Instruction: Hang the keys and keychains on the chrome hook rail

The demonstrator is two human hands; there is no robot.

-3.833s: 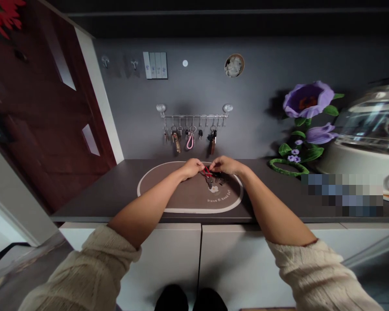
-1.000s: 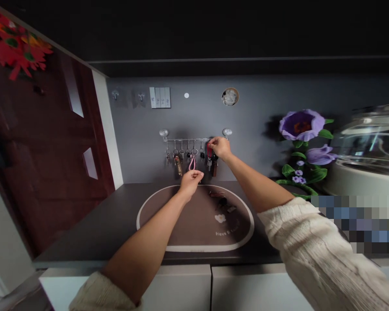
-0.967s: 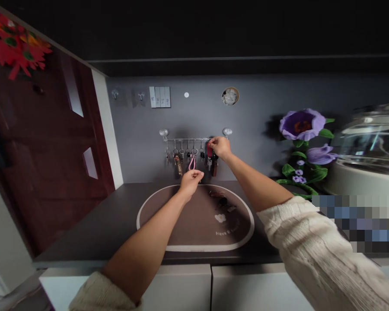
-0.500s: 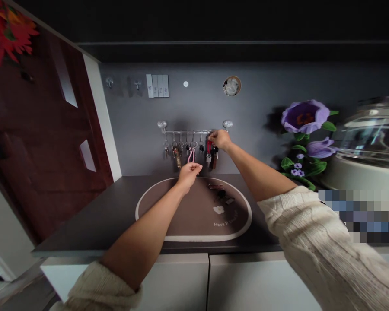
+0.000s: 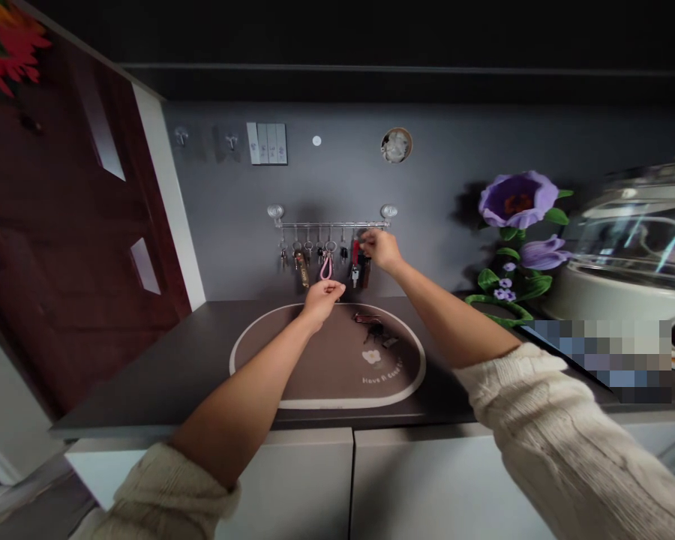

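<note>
My right hand [image 5: 381,249] is raised to the right end of a clear hook rail [image 5: 329,224] on the wall. Its fingers are bent together just beside a hanging red strap [image 5: 355,253]; what lies between them is hidden. Below the red strap hangs a silver piece [image 5: 355,277], with a brown key holder [image 5: 366,273] to its right. Lower and nearer, my left hand [image 5: 322,301] is closed in a pinch, and anything in it is too small to name. Just above and behind that hand hangs a pink loop strap [image 5: 326,265]. More keys [image 5: 283,256] and a brown tag [image 5: 302,270] hang farther left.
A brown mat [image 5: 292,379] lies on the dark counter [image 5: 146,382], with a bunch of dark keys [image 5: 376,331] on it. At the right stand purple knitted flowers [image 5: 518,201] and a white appliance with a clear lid [image 5: 641,232]. A dark shelf [image 5: 371,37] overhangs the wall.
The whole view has shifted slightly. My right fingers, earlier over the top of the red strap, now sit a little to its right, and more of the strap shows. My left hand keeps its pinch.
</note>
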